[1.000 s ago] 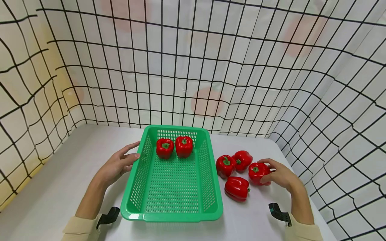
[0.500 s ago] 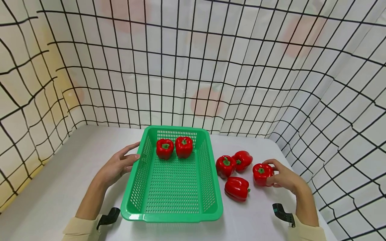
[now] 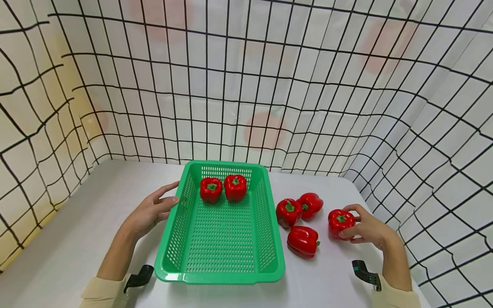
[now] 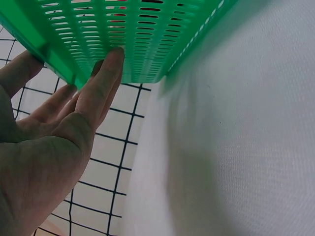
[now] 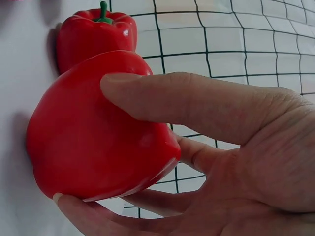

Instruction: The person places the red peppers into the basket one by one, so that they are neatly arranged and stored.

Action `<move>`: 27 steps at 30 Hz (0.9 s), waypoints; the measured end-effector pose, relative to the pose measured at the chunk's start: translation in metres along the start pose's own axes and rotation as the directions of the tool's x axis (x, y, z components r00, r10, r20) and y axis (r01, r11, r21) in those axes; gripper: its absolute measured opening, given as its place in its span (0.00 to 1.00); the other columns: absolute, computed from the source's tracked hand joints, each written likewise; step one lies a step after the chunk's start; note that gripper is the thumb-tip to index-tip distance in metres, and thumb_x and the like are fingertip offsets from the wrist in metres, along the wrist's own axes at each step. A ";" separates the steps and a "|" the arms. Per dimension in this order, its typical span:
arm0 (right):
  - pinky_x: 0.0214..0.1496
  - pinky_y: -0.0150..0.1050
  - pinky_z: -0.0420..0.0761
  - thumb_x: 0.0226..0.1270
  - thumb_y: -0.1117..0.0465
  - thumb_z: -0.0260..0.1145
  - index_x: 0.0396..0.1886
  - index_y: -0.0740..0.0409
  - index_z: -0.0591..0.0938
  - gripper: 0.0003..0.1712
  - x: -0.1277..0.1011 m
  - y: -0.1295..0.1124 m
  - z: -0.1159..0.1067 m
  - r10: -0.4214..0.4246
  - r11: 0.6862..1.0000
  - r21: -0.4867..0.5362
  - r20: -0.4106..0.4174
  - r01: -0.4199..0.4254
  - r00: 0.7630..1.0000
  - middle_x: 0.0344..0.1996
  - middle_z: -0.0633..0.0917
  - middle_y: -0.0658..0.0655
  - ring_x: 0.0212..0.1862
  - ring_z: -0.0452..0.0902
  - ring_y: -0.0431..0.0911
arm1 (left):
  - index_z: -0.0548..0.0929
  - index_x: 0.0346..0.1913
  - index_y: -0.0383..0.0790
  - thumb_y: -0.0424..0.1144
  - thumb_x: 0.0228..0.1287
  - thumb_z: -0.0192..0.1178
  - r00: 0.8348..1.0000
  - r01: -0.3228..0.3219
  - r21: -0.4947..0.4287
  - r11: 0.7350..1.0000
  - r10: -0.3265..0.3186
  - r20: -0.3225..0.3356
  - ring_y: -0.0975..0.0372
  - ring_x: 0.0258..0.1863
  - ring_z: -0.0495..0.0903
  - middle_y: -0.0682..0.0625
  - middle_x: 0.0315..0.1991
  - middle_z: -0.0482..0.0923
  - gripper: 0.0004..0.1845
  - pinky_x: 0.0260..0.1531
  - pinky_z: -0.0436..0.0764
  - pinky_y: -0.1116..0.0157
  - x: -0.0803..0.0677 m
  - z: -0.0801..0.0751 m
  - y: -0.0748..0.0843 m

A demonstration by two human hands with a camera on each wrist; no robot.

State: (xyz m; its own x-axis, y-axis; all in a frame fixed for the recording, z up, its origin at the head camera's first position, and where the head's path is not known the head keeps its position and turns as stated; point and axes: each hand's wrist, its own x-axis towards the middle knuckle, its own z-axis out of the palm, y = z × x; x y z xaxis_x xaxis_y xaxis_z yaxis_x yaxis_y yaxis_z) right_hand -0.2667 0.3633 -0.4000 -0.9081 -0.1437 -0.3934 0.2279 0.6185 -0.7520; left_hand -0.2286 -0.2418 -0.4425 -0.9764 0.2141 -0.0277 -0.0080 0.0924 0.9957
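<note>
My right hand (image 3: 369,231) grips a red bell pepper (image 3: 341,221) at the right of the table. In the right wrist view, the thumb lies across the side of the pepper (image 5: 98,132) and other fingers curl behind and beneath it. My left hand (image 3: 152,211) touches the left side of a green perforated basket (image 3: 221,278). The left wrist view has its fairly straight fingers (image 4: 98,88) against the outer wall and rim (image 4: 59,69). Two red bell peppers, one at left (image 3: 211,191) and one at right (image 3: 235,188), stand upright inside the basket's far end.
Right of the basket are three more bell peppers: one upright (image 3: 289,212), one tilted behind it (image 3: 310,205), one lying on its side (image 3: 303,241). A black wire grid (image 3: 239,90) encloses the white table (image 3: 115,188) at the back and sides.
My right hand has moved right with the bell pepper, widening its gap from the other loose peppers. My left hand and the basket stay in place.
</note>
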 end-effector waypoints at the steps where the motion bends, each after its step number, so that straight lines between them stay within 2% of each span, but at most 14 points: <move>1: 0.53 0.52 0.87 0.60 0.64 0.76 0.74 0.61 0.52 0.52 0.000 -0.001 0.000 0.000 1.000 -0.006 -0.001 0.000 1.000 0.68 0.57 0.78 0.64 0.67 0.70 | 0.54 0.81 0.50 0.46 0.76 0.57 1.000 0.001 0.000 1.000 -0.001 -0.003 0.52 0.50 0.87 0.30 0.67 0.71 0.37 0.54 0.86 0.57 0.000 0.000 0.000; 9: 0.56 0.55 0.85 0.59 0.58 0.77 0.75 0.61 0.58 0.50 -0.005 -0.006 0.000 -0.014 0.992 -0.127 -0.053 0.007 0.999 0.68 0.61 0.79 0.64 0.67 0.70 | 0.54 0.81 0.49 0.45 0.76 0.57 1.000 -0.003 -0.021 1.000 0.003 0.003 0.51 0.51 0.87 0.30 0.67 0.71 0.37 0.55 0.86 0.56 0.000 0.001 0.000; 19: 0.53 0.51 0.87 0.56 0.59 0.78 0.76 0.62 0.60 0.52 -0.007 -0.005 0.002 -0.026 0.994 -0.108 -0.074 0.018 0.997 0.67 0.63 0.78 0.64 0.68 0.70 | 0.54 0.81 0.50 0.47 0.75 0.58 1.000 0.009 0.014 1.000 -0.009 -0.012 0.51 0.52 0.87 0.30 0.67 0.71 0.38 0.56 0.85 0.54 -0.003 -0.001 0.001; 27: 0.53 0.53 0.87 0.57 0.56 0.78 0.75 0.58 0.63 0.50 -0.007 -0.008 0.003 -0.056 0.985 -0.168 -0.114 0.036 0.992 0.68 0.64 0.77 0.63 0.70 0.69 | 0.53 0.82 0.50 0.46 0.75 0.58 1.000 0.003 -0.002 1.000 -0.003 -0.015 0.51 0.52 0.87 0.31 0.68 0.71 0.38 0.55 0.85 0.55 -0.003 0.003 0.002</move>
State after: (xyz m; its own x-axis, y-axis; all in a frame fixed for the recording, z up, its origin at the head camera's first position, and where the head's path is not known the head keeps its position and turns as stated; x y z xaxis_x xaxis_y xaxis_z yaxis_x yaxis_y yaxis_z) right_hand -0.2608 0.3572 -0.3925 -0.9535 -0.0887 -0.2879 0.1327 0.7342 -0.6659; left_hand -0.2253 -0.2390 -0.4408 -0.9795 0.1995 -0.0291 -0.0110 0.0912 0.9958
